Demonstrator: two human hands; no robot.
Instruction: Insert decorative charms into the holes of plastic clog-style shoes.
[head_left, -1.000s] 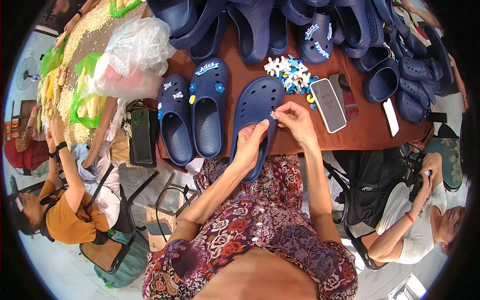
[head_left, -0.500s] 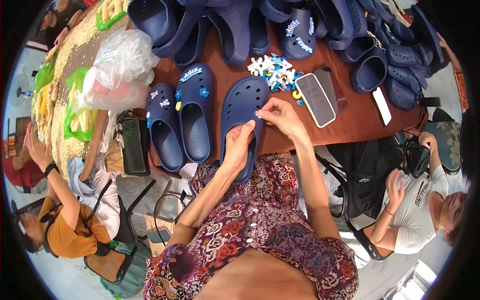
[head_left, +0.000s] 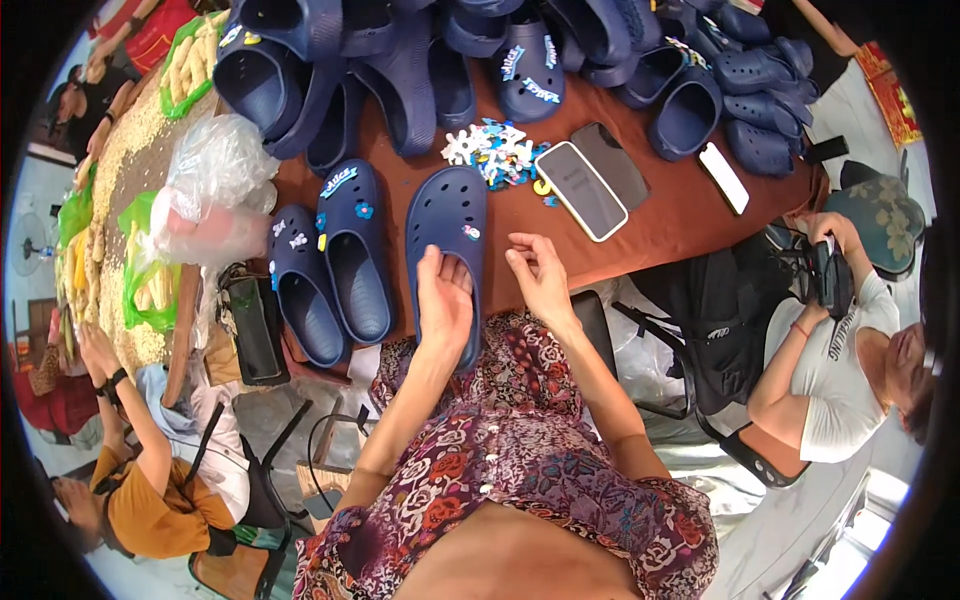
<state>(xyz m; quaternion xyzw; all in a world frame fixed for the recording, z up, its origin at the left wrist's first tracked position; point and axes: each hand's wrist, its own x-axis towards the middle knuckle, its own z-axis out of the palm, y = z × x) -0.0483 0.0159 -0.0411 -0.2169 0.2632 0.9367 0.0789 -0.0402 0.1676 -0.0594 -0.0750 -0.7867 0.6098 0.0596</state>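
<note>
A navy clog with a holed toe points away from me at the table's near side. My left hand is inside its foot opening, palm up, fingers curled toward the toe, holding it. One small pinkish-white charm sits in a hole on the right of the toe. My right hand hovers just right of the clog, apart from it, with loosely bent fingers and nothing visible in them. Beyond lies a pile of colourful shoe charms. To the left are two charm-decorated clogs, side by side.
More navy clogs crowd the table's far side. A white-framed phone lies right of the charms, and a white slim object farther right. Plastic bags stand at left. People sit on both sides, one in white.
My right hand has let go of the charm and drawn back from the clog. My left thumb has moved off the clog's upper, and the hand has turned palm up inside.
</note>
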